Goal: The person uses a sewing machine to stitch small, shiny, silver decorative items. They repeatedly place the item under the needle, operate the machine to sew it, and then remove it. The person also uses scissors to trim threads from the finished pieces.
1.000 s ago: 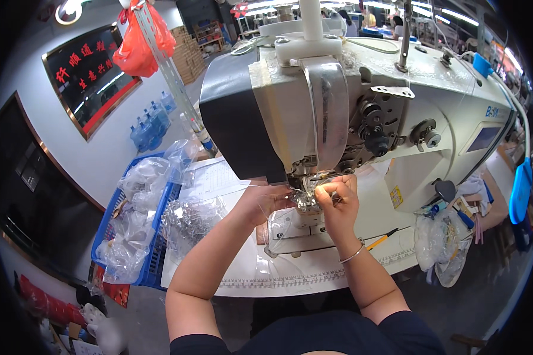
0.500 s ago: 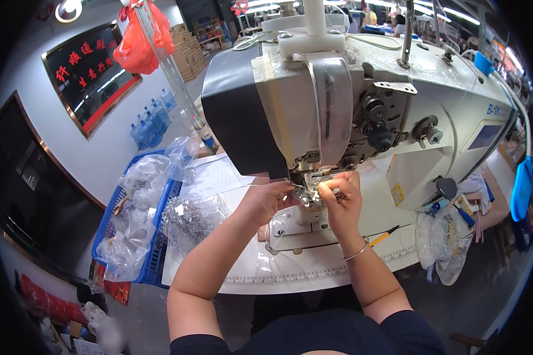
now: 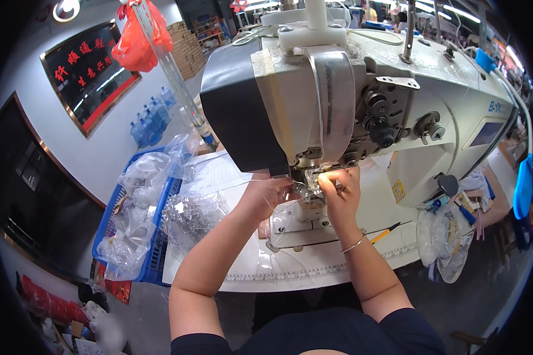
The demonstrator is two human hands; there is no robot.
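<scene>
A white sewing machine point(image 3: 420, 71) with a dark front cover stands before me. Under its lit needle area lies a small clear, shiny piece point(image 3: 309, 191), which looks like plastic. My left hand point(image 3: 271, 196) is closed on its left side, with the fingertips pinched together. From the right, my right hand point(image 3: 342, 192) pinches the same piece between thumb and forefinger, close to the presser foot. Fingers and machine parts hide much of the piece. A heap of clear, glittery pieces point(image 3: 195, 216) lies on the table to the left of my left forearm.
A blue basket point(image 3: 160, 236) of clear plastic bags stands at the left. Yellow snips or a cutter point(image 3: 386, 232) lie beside my right wrist. A ruler strip point(image 3: 314, 274) runs along the table's front edge. More plastic bags point(image 3: 441, 236) sit at the right.
My right hand's fingers have shifted slightly at the piece, and the wrist has moved a little. The left hand stays nearly in place. The view has shifted slightly.
</scene>
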